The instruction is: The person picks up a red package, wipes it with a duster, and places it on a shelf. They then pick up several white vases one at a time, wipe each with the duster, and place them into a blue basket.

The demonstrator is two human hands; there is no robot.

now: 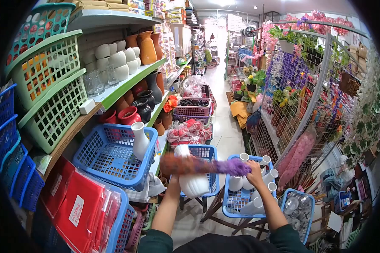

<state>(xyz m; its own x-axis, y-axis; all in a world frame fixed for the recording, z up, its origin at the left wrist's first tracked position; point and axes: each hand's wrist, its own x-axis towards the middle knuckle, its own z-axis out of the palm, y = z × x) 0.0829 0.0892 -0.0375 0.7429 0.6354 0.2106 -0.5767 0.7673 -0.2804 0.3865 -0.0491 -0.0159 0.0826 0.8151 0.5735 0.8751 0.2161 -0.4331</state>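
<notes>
Dusting a white vase over the aisle baskets

Left hand (pixel 176 179) clamped on white vase (pixel 193 179), held upright; right hand (pixel 254 168) gripped on purple duster (pixel 207 165), blurred across the vase neck; judgement: steady the vase, light strokes; blue basket (pixel 240 198) of vases just below; shelf basket (pixel 109 156) left.

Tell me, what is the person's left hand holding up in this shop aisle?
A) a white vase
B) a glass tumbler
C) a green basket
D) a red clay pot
A: the left hand grips a white vase from the side, while the right hand sweeps a blurred purple and orange duster across its top.
</notes>
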